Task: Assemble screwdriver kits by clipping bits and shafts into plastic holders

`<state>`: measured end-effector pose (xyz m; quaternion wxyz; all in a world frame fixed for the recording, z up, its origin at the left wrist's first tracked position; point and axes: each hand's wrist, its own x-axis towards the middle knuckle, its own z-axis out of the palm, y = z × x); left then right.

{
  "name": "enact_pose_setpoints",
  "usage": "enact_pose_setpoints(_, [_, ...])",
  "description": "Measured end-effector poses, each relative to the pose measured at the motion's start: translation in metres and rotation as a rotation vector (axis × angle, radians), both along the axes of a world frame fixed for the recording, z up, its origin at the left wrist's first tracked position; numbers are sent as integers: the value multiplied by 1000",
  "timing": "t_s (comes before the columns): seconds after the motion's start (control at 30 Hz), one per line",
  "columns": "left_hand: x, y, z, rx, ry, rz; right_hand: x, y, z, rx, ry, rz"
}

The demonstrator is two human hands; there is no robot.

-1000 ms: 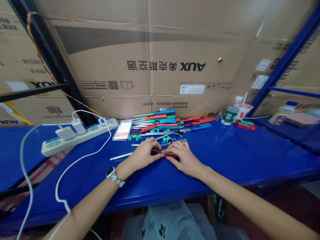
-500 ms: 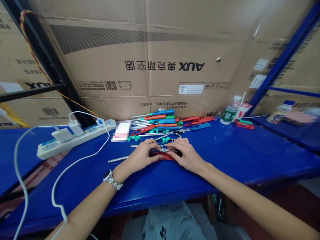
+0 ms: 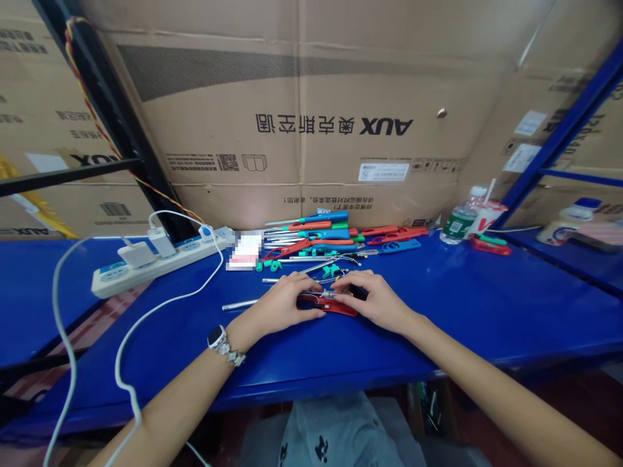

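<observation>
On the blue table (image 3: 413, 344), a red lighter handle shell (image 3: 346, 308) lies open-side up between my hands. A metal lighter tube (image 3: 238, 305) sticks out to the left from behind my left hand. With its thumb along the near edge and fingers curled over the far side, my left hand (image 3: 282, 303) grips the handle. The fingertips of my right hand (image 3: 379, 301) pinch a small pale and silvery part (image 3: 329, 294) over the shell. A thin wire lies inside the shell. My fingers partly hide both shell and part.
Several stick lighters (image 3: 326, 233) lie piled behind my hands, with green plastic pieces (image 3: 332, 269) and loose metal tubes (image 3: 311, 259) in front. A power strip (image 3: 146, 266) with white cables is on the left. A water bottle (image 3: 456, 225) and a cup (image 3: 487, 217) stand back right.
The whole view has shifted, so things appear slightly farther right. My left thumb has moved a little off the shell, and more of the red handle shows. Both hands stay at the same lighter.
</observation>
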<state>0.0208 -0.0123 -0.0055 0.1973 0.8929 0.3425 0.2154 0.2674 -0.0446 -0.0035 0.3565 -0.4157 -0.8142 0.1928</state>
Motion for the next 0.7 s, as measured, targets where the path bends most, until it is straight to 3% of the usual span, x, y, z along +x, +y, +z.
enact_pose_setpoints(0.23, [1, 1, -4, -31, -51, -42, -2, -2, 2, 4, -222, 35])
enact_pose_setpoints(0.5, [1, 0, -6, -26, -47, -26, -1, -12, -4, 217, -445, 18])
enact_pose_setpoints(0.7, [0, -3, -7, 100, 3, -25, -3, -15, -5, 287, -560, -23])
